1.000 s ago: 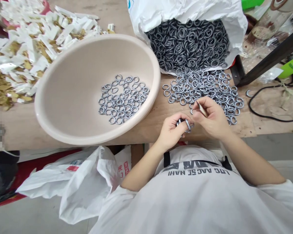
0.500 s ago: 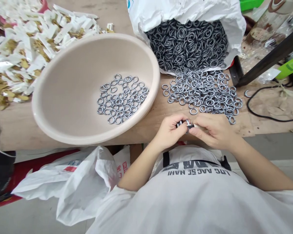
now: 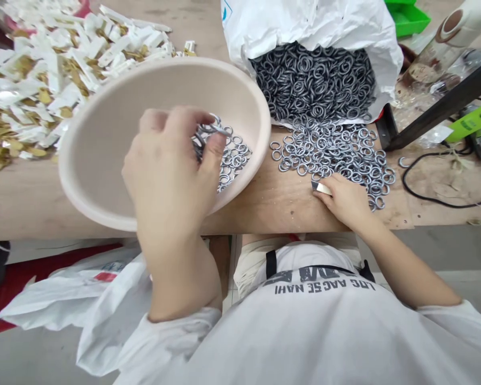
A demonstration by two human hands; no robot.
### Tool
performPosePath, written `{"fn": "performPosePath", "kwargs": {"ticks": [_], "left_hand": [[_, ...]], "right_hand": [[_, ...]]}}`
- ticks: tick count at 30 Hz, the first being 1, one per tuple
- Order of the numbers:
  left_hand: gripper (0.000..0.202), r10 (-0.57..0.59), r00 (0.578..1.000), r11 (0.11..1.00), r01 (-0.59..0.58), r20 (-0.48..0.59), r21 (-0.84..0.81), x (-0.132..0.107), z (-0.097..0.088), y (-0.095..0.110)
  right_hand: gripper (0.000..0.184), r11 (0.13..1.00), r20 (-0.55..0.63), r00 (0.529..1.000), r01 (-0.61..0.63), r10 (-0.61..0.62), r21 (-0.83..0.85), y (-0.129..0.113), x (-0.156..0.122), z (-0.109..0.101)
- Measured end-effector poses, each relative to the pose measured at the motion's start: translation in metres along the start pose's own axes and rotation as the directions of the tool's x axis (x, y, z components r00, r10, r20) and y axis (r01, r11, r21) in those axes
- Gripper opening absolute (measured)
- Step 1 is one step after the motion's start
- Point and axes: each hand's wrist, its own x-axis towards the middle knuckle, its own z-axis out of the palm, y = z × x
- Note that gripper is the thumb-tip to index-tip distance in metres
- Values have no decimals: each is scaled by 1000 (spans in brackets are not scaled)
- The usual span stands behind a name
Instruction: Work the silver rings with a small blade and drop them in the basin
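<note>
My left hand [image 3: 168,166], slightly blurred, is over the beige plastic bowl [image 3: 100,211]. Thumb and forefinger pinch a silvery metal ring [image 3: 221,130], and darker rings [image 3: 198,147] show within the curl of the fingers; their number is hidden. Below lie many loose rings [image 3: 238,160] at the bowl's right side, partly covered by the hand. At the front of the ring pile [image 3: 336,147], my right hand [image 3: 344,200] rests on the table, closed around a small flat piece, white with a dark tip [image 3: 322,188]; its kind I cannot make out.
Behind the pile, a white sack [image 3: 304,24] lies open, full of dark rings [image 3: 316,80]. White and brass-coloured parts [image 3: 56,75] are heaped at left. On the right stand a black metal bar [image 3: 444,101], a black cable [image 3: 433,200] and a green tray [image 3: 409,18].
My left hand has moved from beside the right hand, up and left over the bowl, carrying rings. My right hand has shifted slightly toward the pile, still holding the small flat piece.
</note>
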Motion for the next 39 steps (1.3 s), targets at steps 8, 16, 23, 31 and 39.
{"fn": "performPosePath", "kwargs": {"ticks": [8,16,23,31,39], "left_hand": [[45,187,982,929,-167,-28,329,-14,13,8],[42,95,895,864,143,435,-483,-79,115,34],[53,57,741,277,632,669,-724,-94,139,37],[58,46,675,120,728,737,-675,-90,140,35],[58,50,637,44,768,769,-639,-93,143,34]], "right_hand": [[18,755,-62,998,23,23,655,-1,5,-8],[36,95,83,995,-89,62,992,-41,-21,-19],[30,319,-76,996,56,51,946,-31,-18,-18],[37,738,-166,961,276,-220,616,-16,-27,-30],[35,765,-219,934,356,-282,536,-21,-31,-28]]}}
